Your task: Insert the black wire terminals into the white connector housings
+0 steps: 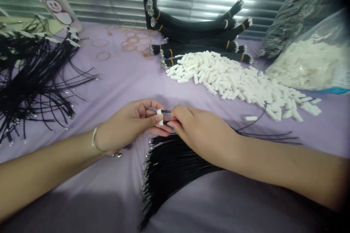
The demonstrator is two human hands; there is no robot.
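Note:
My left hand point(136, 118) pinches a small white plastic connector housing point(160, 117) between thumb and fingers. From its right side two black wires point(166, 111) run into my right hand point(188, 123), whose thumb and index finger grip them close to the housing. Whether the wire ends sit fully inside the housing I cannot tell. Below both hands lies a fanned-out bunch of black wires point(175, 167) with shiny metal ends on its left. Beyond my right hand spreads a heap of white housings point(224, 76).
Rubber-banded bundles of black wire point(197, 40) lie at the back by the blinds. Wires with white housings point(32, 69) pile up at the left beside a snowman-printed container point(58, 5). Rubber bands point(131, 42) are scattered behind. Clear bags point(308, 58) stand at the right.

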